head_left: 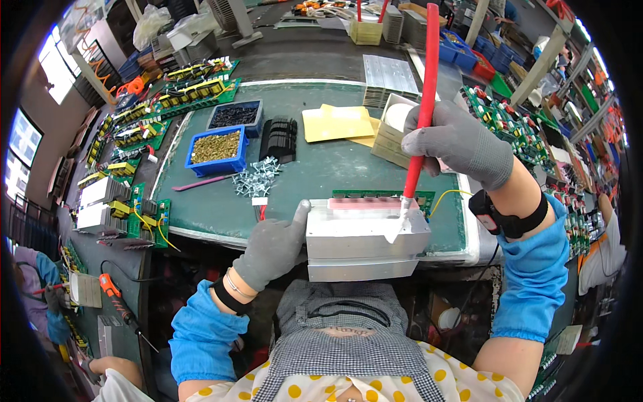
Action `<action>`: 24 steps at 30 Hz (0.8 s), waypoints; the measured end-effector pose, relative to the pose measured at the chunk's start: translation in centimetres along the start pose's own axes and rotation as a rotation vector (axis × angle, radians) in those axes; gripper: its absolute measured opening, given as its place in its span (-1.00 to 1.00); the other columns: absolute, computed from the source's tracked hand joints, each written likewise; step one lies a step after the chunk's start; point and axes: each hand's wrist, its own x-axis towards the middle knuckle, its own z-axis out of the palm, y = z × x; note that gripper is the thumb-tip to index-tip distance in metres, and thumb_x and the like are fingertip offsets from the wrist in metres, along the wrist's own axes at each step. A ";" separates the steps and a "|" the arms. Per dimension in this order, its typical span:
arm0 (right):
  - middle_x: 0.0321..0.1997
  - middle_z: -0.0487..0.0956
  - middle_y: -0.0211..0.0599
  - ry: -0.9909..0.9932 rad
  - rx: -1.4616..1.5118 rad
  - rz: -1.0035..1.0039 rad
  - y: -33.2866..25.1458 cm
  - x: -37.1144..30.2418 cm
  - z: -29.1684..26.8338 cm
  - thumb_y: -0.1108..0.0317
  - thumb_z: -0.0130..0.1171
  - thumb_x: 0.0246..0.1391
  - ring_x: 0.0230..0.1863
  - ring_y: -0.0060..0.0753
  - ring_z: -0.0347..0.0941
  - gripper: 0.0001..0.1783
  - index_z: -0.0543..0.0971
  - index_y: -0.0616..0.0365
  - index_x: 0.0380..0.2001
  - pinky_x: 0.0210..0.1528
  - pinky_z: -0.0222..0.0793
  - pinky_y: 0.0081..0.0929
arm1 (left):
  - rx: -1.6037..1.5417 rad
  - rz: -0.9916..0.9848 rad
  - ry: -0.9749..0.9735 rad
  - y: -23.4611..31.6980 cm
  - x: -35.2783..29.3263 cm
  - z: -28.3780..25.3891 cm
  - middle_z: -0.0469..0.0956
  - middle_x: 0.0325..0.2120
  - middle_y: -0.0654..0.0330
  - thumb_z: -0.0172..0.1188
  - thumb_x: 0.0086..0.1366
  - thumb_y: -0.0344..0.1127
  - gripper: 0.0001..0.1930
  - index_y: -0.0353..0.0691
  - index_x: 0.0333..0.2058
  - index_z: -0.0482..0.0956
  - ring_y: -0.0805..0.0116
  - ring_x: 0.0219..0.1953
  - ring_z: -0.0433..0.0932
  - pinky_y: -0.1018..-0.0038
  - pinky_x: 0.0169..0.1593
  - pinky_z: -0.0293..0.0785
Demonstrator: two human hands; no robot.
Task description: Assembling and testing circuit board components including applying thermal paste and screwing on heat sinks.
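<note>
Spreading appears to be the step: the right hand [462, 144] pinches the red stick [429, 63] against white paste [395, 231] on the metal block [343, 226] at the table [221, 213] edge, left hand [274, 248] grip unclear; even strokes should follow.

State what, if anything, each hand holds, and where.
Right hand: red stick, by its lower half. Left hand: touching the metal block, left end; grip unclear.

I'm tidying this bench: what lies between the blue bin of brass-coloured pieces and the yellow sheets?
The head view shows a group of black parts between them.
</note>
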 end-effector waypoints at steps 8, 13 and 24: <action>-0.64 0.51 -0.27 0.040 -0.061 0.064 0.9 -1.2 -1.8 0.25 0.21 -0.07 -0.69 -0.52 0.43 -0.73 0.52 0.30 -0.47 -0.63 0.34 -0.56 | -0.005 0.015 -0.007 0.2 0.0 -0.4 0.49 -0.61 0.10 0.40 -0.05 -0.18 -0.07 -0.49 0.23 0.15 0.09 -0.63 0.47 0.22 -0.52 0.35; -0.60 0.54 -0.27 0.133 0.226 -0.127 -0.3 -1.6 -0.1 0.21 0.21 0.02 -0.60 -0.53 0.45 -0.68 0.56 0.32 -0.47 -0.50 0.36 -0.58 | 0.008 0.031 0.008 0.1 -0.1 -0.3 0.49 -0.61 0.10 0.41 -0.06 -0.18 -0.06 -0.50 0.24 0.14 0.09 -0.64 0.47 0.21 -0.53 0.34; -0.53 0.52 -0.28 -0.077 0.183 -0.114 -0.6 2.2 2.7 0.24 0.20 0.02 -0.62 -0.55 0.44 -0.73 0.51 0.28 -0.42 -0.56 0.34 -0.60 | 0.042 -0.002 -0.011 0.3 -0.1 -0.2 0.48 -0.62 0.12 0.40 -0.04 -0.17 -0.05 -0.49 0.24 0.11 0.10 -0.65 0.46 0.24 -0.55 0.34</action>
